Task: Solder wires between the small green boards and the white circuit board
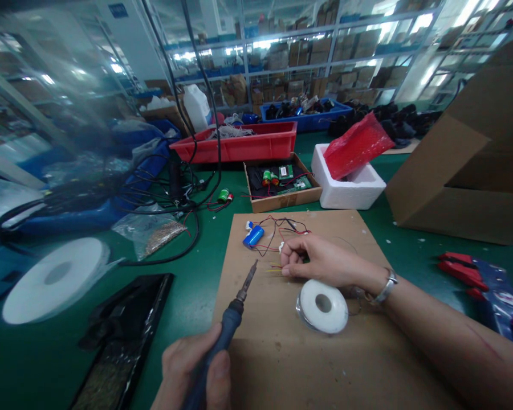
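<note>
My left hand (192, 370) grips the blue handle of a soldering iron (235, 307), whose tip points up and right toward some wire ends. My right hand (320, 262) rests on a brown cardboard mat (282, 353) and pinches thin yellow and red wires (273, 267) between its fingertips. The iron's tip is a short gap left of those wire ends. A blue cylindrical battery (253, 236) with red and black leads (282, 226) lies just beyond my fingers. A spool of solder (322, 306) sits under my right wrist, which wears a metal bracelet.
Behind the mat stand a small cardboard tray of green parts (282, 182), a red bin (239, 145) and a white foam box (350, 182) holding a red bag. A large carton (465, 165) and red-handled pliers (483, 279) lie right. A white roll (55, 279), black tray (119, 336) and cables (166, 188) lie left.
</note>
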`<state>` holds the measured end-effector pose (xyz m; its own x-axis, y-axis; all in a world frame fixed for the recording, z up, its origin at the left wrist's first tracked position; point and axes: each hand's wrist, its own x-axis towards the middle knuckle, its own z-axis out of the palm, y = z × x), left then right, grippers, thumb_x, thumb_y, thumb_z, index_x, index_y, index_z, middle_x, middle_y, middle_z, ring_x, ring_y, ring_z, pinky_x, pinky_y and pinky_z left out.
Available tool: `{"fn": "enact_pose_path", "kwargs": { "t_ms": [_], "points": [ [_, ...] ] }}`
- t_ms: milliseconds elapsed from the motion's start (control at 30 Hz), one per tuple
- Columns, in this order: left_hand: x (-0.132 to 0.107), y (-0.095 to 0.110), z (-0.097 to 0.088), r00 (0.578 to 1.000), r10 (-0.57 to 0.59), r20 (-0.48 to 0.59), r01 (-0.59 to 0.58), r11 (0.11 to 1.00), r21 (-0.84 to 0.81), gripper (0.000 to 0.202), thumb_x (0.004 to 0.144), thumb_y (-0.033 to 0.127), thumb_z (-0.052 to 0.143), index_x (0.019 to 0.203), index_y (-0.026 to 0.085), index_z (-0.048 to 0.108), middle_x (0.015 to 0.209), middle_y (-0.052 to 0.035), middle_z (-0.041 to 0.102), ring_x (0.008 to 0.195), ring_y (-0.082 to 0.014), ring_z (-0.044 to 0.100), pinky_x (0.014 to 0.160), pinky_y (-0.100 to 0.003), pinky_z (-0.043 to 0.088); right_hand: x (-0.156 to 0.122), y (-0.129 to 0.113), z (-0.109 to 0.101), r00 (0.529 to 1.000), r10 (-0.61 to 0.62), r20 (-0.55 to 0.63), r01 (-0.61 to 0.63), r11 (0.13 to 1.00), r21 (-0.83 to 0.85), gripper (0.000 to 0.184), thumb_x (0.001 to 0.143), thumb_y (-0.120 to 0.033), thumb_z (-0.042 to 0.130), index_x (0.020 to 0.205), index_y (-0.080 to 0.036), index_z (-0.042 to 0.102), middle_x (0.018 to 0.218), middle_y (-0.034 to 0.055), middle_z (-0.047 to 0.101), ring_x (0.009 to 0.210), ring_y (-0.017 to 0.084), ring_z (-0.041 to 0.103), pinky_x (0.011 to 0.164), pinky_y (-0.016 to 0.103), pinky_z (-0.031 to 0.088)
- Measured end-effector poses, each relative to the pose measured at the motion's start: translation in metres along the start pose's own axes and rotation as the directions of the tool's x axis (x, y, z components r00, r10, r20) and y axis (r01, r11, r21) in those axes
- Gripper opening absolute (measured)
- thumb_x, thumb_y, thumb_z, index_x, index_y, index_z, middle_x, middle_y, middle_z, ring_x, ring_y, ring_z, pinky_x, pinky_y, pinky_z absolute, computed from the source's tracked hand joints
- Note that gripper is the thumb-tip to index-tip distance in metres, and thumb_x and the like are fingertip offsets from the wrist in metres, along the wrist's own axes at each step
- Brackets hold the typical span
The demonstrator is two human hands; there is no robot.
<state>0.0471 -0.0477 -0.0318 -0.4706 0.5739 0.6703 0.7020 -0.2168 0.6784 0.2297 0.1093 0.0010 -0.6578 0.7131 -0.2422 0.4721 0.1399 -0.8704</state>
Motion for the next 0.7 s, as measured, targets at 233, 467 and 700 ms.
{"fn": "enact_pose_path", "kwargs": {
  "t_ms": [233,467,700],
  "points": [
    [0.002,-0.002,0.000,0.998,0.048,-0.032,-0.047,0.999,0.020,0.013,0.082,0.029,0.062,0.087,0.019,0.069,0.074,0.0012,0.067,0.062,-0.0127,0.058,0.062,-0.029,0.044,0.000,0.000,0.000,1.000,0.010,0.014,-0.010,1.000,0.018,0.008,0.078,-0.020,0.065,0.075,-0.016,0.059,0.065,-0.0015,0.060,0.060,0.011,0.054,0.054,0.021,0.040],
    [0.001,-0.005,0.002,1.000,0.009,-0.008,-0.009,1.000,0.030,0.011,0.082,0.026,0.061,0.090,0.021,0.067,0.079,0.0008,0.066,0.070,-0.0148,0.059,0.068,-0.031,0.042,-0.001,0.000,0.000,1.000,0.004,0.017,-0.005,1.000,0.021,0.007,0.080,-0.022,0.063,0.077,-0.017,0.059,0.070,-0.0005,0.061,0.064,0.011,0.055,0.057,0.022,0.042],
    [0.002,-0.008,-0.010,0.994,-0.018,-0.106,0.010,0.996,-0.083,0.014,0.081,0.020,0.060,0.094,0.019,0.066,0.078,-0.0002,0.064,0.068,-0.0148,0.059,0.065,-0.030,0.044,-0.002,-0.005,0.000,1.000,0.016,0.011,-0.016,1.000,-0.005,0.007,0.080,-0.021,0.062,0.077,-0.017,0.057,0.071,0.0001,0.061,0.065,0.012,0.055,0.058,0.023,0.041]
  ]
}}
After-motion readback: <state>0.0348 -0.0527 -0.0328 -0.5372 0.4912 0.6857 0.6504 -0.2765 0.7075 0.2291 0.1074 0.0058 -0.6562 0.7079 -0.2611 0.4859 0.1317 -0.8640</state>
